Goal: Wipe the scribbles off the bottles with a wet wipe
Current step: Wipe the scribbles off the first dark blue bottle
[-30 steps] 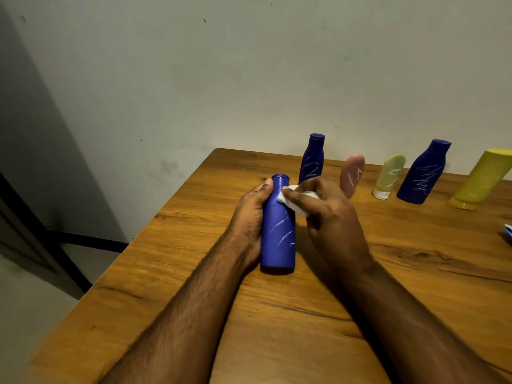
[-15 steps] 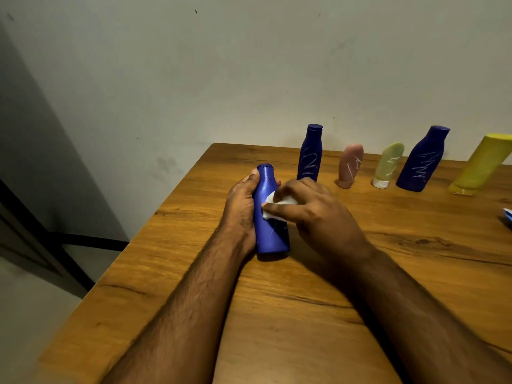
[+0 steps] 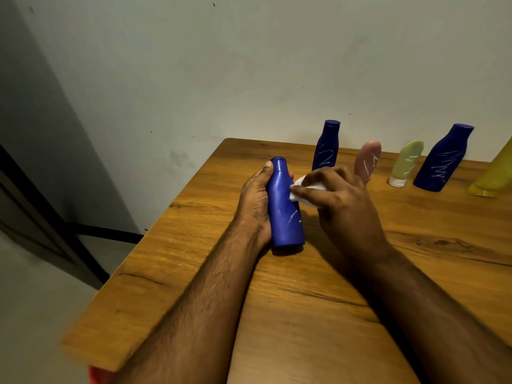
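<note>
A blue bottle (image 3: pixel 284 212) stands upright on the wooden table (image 3: pixel 388 273), with faint white scribbles low on its right side. My left hand (image 3: pixel 255 206) grips it from the left, thumb up near the neck. My right hand (image 3: pixel 340 198) pinches a crumpled white wet wipe (image 3: pixel 302 189) and presses it against the bottle's upper right side. Behind stand a dark blue scribbled bottle (image 3: pixel 325 148), a pink tube (image 3: pixel 368 159), a pale green tube (image 3: pixel 407 162), a second dark blue scribbled bottle (image 3: pixel 443 159) and a yellow bottle (image 3: pixel 493 178) at the frame's right edge.
The table's left edge runs diagonally beside my left forearm, with grey floor beyond it. A grey wall rises just behind the row of bottles. A red object (image 3: pixel 97 375) peeks out under the table's near left corner.
The wipe went down the bottle's side and has come back up near the shoulder. My left hand keeps its hold on the bottle. The view has shifted slightly.
</note>
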